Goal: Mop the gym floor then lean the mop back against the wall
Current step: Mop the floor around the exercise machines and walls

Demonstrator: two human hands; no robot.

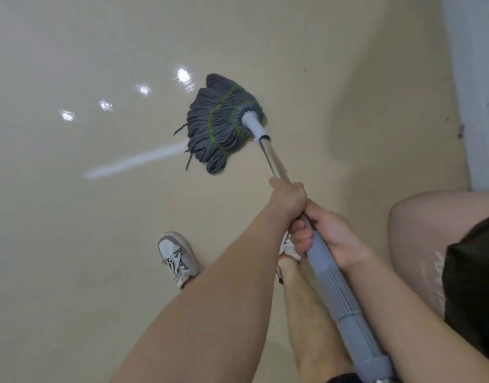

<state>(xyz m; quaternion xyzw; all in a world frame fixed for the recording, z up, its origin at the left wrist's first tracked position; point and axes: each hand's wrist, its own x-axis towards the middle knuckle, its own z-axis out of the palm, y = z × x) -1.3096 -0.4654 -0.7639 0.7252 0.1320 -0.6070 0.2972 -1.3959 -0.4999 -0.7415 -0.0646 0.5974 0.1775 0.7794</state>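
Fingers (pixel 301 239) round mop (pixel 218 125), glossy floor (pixel 72 244)

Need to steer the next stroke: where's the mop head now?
Upper centre, the mop head lies spread on the floor, ahead of both hands, with the wall off right.

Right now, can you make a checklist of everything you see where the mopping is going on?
Surface: shiny beige floor with bright light reflections.
Job's things: grey mop with green stitching, strands spread on the floor; metal pole with a grey ribbed grip.
Clutter: nothing seen.
Hands: left hand wrapped around the metal pole, lower down; right hand closed on the grey grip just behind it.
Cables: nothing seen.
Surroundings: pale wall along the right edge, with a few dark marks near its base; a grey and white sneaker on the floor.
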